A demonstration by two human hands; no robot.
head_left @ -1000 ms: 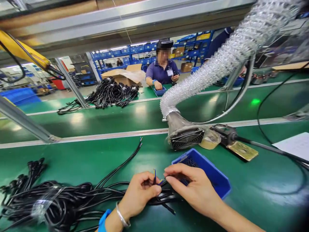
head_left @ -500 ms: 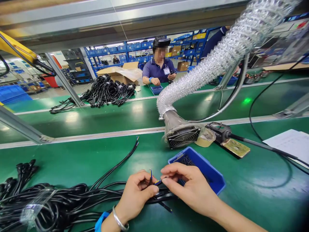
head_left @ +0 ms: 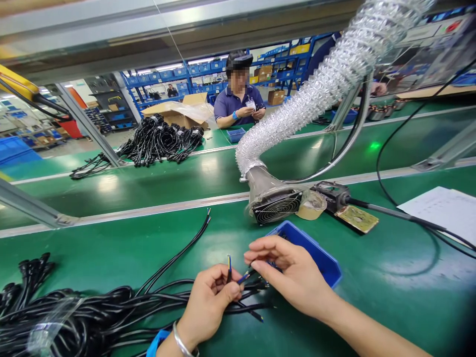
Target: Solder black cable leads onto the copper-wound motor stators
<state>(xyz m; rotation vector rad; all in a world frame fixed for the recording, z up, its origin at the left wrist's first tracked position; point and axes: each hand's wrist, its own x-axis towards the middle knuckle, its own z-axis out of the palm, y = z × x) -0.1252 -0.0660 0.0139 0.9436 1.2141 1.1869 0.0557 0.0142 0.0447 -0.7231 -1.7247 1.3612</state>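
Note:
My left hand (head_left: 213, 300) is closed round black cables, pinching them near their ends between thumb and fingers. Past the fingertips, one cable end (head_left: 229, 263) with blue and yellow-green wires points up. A second wire end (head_left: 243, 277) leans right, toward my right hand (head_left: 286, 272). The right thumb and fingertips are curled close together near that end, with something small and dark at them that I cannot make out. Behind the right hand is a blue bin (head_left: 330, 267), partly hidden by it. More black cables (head_left: 163, 297) run leftward under my left hand.
Bundled black cables (head_left: 85, 317) lie at left. A fan (head_left: 277, 208) on a silver duct (head_left: 297, 114) stands behind the bin, beside a tape roll (head_left: 311, 204) and a soldering iron holder (head_left: 330, 193). Papers (head_left: 439, 213) lie at right. A co-worker (head_left: 238, 104) sits across the bench.
My right fingertips have drawn slightly back from the wire end, and more cable ends show between the hands. The left hand keeps its pinch. The view has shifted slightly.

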